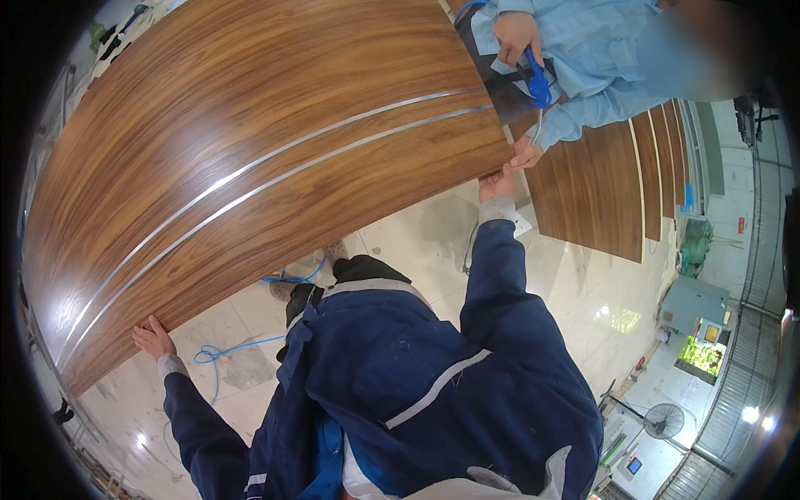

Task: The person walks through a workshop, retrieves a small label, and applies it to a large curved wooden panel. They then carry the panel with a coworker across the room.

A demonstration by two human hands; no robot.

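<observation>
A large brown wood-grain panel [275, 92] with two thin silver strips lies before me. My left hand [155, 339] rests on its near edge at the left, fingers apart and stretched over the top surface. At the panel's right near corner, my right hand [497, 185] grips the edge, palm turned up, its fingertips partly hidden. Right beside it is a co-worker's hand [527, 152] at the same corner. The co-worker's other hand [517, 37] holds a blue air gun [538, 81] above the panel's right end.
More wood-grain panels [587, 187] stand in a row at the right, behind the co-worker in light blue. A blue hose [212, 353] lies on the pale tiled floor [417, 250] near my feet. A standing fan [664, 421] and a grey cabinet [693, 304] are farther right.
</observation>
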